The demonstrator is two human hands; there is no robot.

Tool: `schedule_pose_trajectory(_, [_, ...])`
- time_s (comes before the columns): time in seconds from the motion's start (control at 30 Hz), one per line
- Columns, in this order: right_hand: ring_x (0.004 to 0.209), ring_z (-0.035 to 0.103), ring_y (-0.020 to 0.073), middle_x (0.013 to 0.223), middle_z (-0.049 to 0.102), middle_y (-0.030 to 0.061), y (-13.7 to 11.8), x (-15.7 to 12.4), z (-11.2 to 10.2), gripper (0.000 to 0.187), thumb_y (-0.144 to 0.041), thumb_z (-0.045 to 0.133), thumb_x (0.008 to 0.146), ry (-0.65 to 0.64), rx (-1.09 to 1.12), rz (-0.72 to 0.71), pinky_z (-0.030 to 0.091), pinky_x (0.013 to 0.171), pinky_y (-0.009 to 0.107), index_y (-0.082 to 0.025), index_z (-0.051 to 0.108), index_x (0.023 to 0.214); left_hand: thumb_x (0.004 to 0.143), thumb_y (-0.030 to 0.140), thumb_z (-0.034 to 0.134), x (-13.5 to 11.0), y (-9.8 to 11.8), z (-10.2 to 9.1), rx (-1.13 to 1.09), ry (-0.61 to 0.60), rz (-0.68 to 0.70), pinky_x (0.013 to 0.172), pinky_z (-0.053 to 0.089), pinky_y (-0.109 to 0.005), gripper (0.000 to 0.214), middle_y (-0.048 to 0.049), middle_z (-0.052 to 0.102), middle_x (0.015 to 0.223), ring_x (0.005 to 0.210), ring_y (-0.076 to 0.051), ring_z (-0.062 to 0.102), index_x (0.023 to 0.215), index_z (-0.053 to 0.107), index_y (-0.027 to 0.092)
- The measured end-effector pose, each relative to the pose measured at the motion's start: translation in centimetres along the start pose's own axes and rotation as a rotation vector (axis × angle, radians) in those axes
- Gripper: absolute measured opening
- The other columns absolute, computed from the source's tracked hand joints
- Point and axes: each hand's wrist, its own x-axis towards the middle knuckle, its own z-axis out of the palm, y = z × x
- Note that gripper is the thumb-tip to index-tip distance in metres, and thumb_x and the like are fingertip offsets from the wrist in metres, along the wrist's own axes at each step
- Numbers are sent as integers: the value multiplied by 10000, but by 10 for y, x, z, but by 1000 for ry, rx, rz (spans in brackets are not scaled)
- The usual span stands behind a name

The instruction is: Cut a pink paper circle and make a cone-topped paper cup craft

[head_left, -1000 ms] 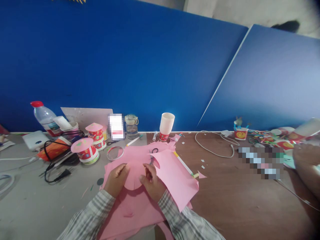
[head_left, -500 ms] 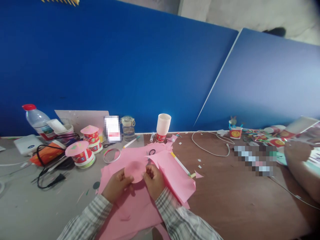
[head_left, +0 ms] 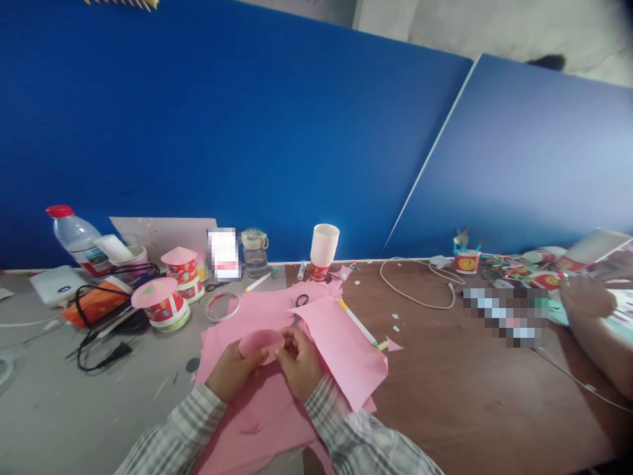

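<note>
A round pink paper disc (head_left: pixel 258 343) is held between my two hands, tilted and slightly bent. My left hand (head_left: pixel 231 369) pinches its left side with the thumb on top. On the right edge, my right hand (head_left: pixel 299 363) grips it between thumb and fingers. Below the hands lie large pink paper sheets (head_left: pixel 267 409). Another pink sheet (head_left: pixel 341 349) overlaps them on the right, with a white and yellow marker (head_left: pixel 359 324) along its edge. Black scissor handles (head_left: pixel 302 301) show just beyond the disc, their blades partly hidden by paper.
Paper-cup models with pink tops (head_left: pixel 161 305), a black plug cable (head_left: pixel 111 356) and a bottle (head_left: pixel 74 237) stand left. Stacked paper cups (head_left: pixel 325 245) and a glass jar (head_left: pixel 255 254) are at the back. A white cable (head_left: pixel 420 300) and another person's hand (head_left: pixel 586 297) are right.
The disc has tipped from facing me to a flatter, bent position and shifted slightly down. Both hands still hold it. The other person's hand at the right has moved slightly.
</note>
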Motion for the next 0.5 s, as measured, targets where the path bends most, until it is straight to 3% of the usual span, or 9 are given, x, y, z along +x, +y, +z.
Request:
schedule_pose_trajectory(0.17, [593,601,161,687,630,-20,4,4,-1,205,-155,579,635,23,20,-11,483,540,231,-215,611,828,509,304,610,-2,-1,2,2,-1,143,363,401,-326,135,1,541,448,409,-195,478,555,594,178])
schedule_pose_trajectory(0.27, [680,595,170,733,598,-23,0,-2,-2,252,-110,548,634,36,-56,-135,486,649,260,-237,620,839,494,238,630,-6,2,-1,134,118,426,479,436,-354,116,-32,543,586,565,-233,513,601,612,195])
schedule_pose_trajectory(0.37, [730,582,171,823,556,-14,-6,-8,-4,398,-53,493,627,38,-158,-278,479,695,277,-264,585,950,564,211,581,-10,5,-7,360,239,728,516,441,-368,164,-65,524,661,615,-244,512,720,629,198])
schedule_pose_trajectory(0.5, [766,589,188,944,534,13,-12,-9,-6,498,-30,448,628,9,-212,-380,487,670,289,-299,560,1032,620,207,520,-11,4,-11,465,264,810,533,452,-370,189,-77,506,698,629,-242,512,779,622,201])
